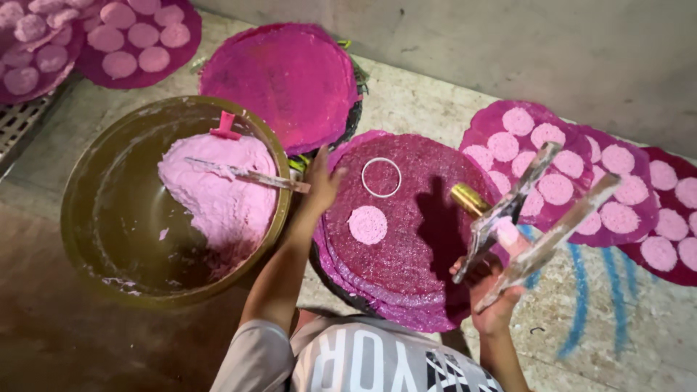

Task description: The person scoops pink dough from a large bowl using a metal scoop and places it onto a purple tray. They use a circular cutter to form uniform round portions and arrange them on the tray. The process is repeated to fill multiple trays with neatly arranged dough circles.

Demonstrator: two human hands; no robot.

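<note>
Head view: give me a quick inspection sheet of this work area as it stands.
Surface: speckled stone floor with blue paint streaks.
Job's things: olive round basin holding pink paste; magenta round mat with one pink paste disc and a white ring.
Clutter: more magenta mats, some covered in discs.
Grippers: left hand holds a paste-smeared stick in the basin; right hand fingers grip flat smeared strips.
Cables: nothing seen.
Surroundings: grey wall, metal grate.

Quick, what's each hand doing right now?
Left hand: closed on a flat stick in the pink paste.
Right hand: closed on flat tools.
</note>
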